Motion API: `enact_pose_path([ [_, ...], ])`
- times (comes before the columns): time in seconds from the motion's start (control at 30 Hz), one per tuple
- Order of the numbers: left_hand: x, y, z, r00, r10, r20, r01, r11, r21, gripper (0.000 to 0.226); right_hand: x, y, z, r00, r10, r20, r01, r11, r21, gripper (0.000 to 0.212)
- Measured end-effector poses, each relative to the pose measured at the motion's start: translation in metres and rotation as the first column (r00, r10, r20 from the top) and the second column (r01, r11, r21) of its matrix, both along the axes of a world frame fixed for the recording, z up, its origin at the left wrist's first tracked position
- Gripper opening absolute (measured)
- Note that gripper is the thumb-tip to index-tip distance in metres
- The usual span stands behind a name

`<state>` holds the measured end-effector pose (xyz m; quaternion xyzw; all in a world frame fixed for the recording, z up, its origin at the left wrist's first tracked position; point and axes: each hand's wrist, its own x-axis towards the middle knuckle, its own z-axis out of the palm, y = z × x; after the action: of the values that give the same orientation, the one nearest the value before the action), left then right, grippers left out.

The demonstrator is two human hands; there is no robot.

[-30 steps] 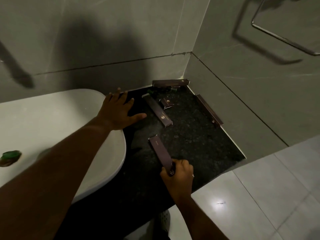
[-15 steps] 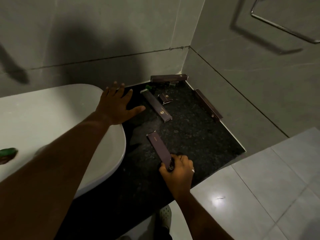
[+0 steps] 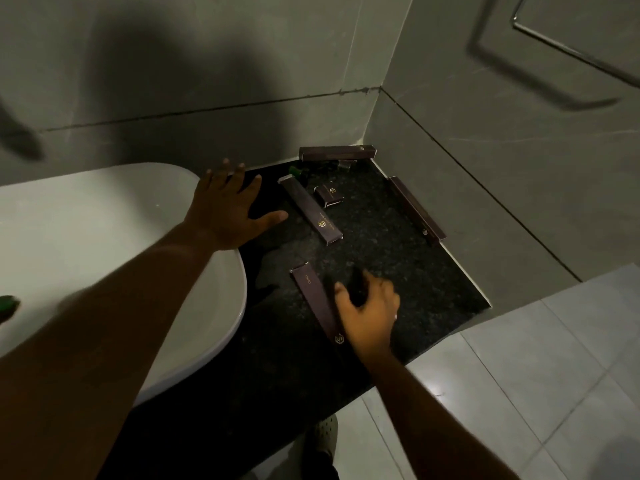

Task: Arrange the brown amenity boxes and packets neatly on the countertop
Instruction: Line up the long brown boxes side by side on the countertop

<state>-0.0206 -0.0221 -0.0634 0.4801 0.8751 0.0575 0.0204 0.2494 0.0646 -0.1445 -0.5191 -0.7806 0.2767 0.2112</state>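
On the black granite countertop lie several brown amenity boxes. The nearest long box lies diagonally, its logo end uncovered. My right hand, blurred, sits over that box's right side with the thumb on its edge; I cannot tell whether it grips. A second long box lies diagonally in the middle, with a small box beside it. One long box leans on the back wall and another lies along the right wall. My left hand rests flat and open across the basin rim and counter.
A white basin fills the left, with a green object at its left edge. A small green item sits near the back wall. A metal towel rail hangs at the upper right. The counter's front edge drops to tiled floor.
My right hand has left the near box's logo end and slid forward along its right side. The boxes and my left hand stay in place.
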Motion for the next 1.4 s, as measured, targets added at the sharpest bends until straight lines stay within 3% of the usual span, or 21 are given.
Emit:
enact_pose_path([
  [0.07, 0.000, 0.001, -0.001, 1.000, 0.004, -0.008, -0.004, 1.000, 0.008, 0.106, -0.028, 0.033, 0.013, 0.998, 0.050, 0.031, -0.051, 0.998, 0.036, 0.071],
  [0.17, -0.001, 0.001, -0.003, 1.000, 0.008, -0.012, -0.008, 1.000, 0.015, 0.103, -0.075, 0.074, 0.021, 0.965, 0.170, 0.198, -0.188, 0.979, 0.075, 0.070],
  [0.37, -0.003, 0.003, -0.005, 1.000, 0.019, -0.013, -0.019, 1.000, -0.014, 0.104, -0.124, 0.106, 0.001, 0.895, 0.240, 0.376, -0.283, 0.957, 0.061, 0.064],
  [0.57, -0.004, 0.004, -0.003, 1.000, 0.022, -0.012, -0.023, 0.998, -0.058, 0.105, -0.110, 0.097, -0.013, 0.935, 0.233, 0.269, -0.267, 0.959, 0.098, 0.052],
  [0.8, -0.003, 0.003, -0.001, 1.000, 0.009, -0.023, -0.010, 0.998, -0.063, 0.105, -0.001, 0.054, -0.025, 0.986, 0.097, 0.137, -0.124, 0.971, 0.203, 0.041],
  [0.87, -0.003, 0.002, 0.000, 1.000, 0.006, -0.030, -0.007, 0.998, -0.063, 0.105, 0.028, 0.045, -0.027, 0.987, 0.086, 0.134, -0.118, 0.960, 0.253, 0.038],
  [1.13, -0.001, 0.001, 0.000, 0.999, -0.007, -0.041, 0.004, 0.998, -0.069, 0.110, 0.070, 0.032, -0.034, 0.981, 0.019, 0.193, -0.052, 0.985, 0.166, 0.044],
  [1.4, -0.003, 0.001, -0.002, 0.999, -0.007, -0.039, 0.004, 0.998, -0.067, 0.111, 0.073, 0.027, -0.037, 0.986, 0.023, 0.166, -0.064, 0.967, 0.247, 0.042],
])
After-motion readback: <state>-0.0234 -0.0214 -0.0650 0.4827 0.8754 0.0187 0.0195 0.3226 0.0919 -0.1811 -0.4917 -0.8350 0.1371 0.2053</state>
